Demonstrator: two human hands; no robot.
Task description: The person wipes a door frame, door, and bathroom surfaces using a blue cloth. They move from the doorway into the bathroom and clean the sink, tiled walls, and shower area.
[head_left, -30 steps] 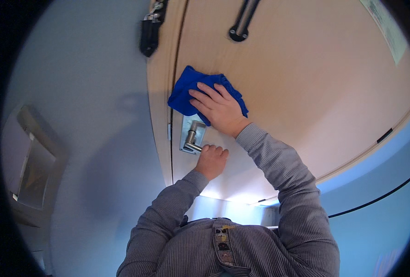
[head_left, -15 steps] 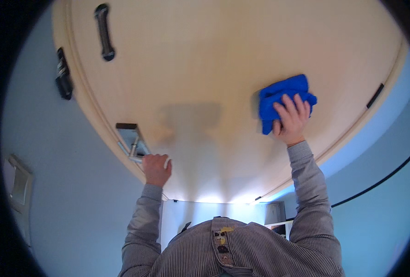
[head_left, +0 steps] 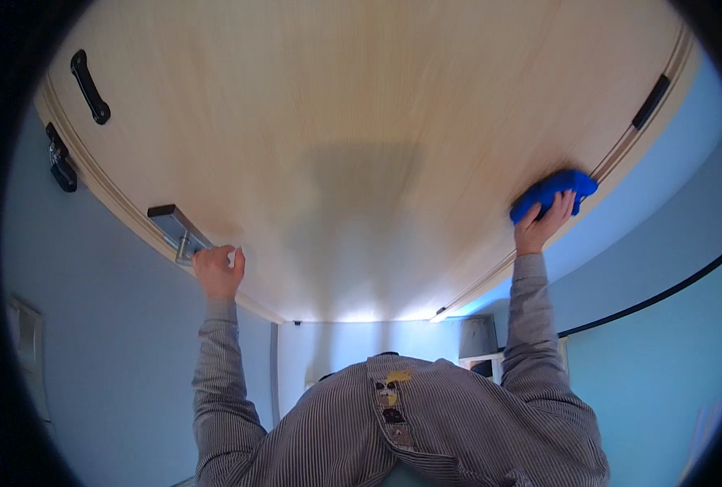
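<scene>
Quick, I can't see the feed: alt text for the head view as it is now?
A person's right hand holds a bunched blue cloth against a pale wooden door, near its right edge, while the left hand grips the metal lever handle at the left edge. A black pull handle sits at the upper left.

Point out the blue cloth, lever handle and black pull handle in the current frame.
Blue cloth (head_left: 546, 192), head view: middle of its bunched folds.
Lever handle (head_left: 181, 226), head view: its metal backplate.
Black pull handle (head_left: 90, 88), head view: middle of its bar.
</scene>
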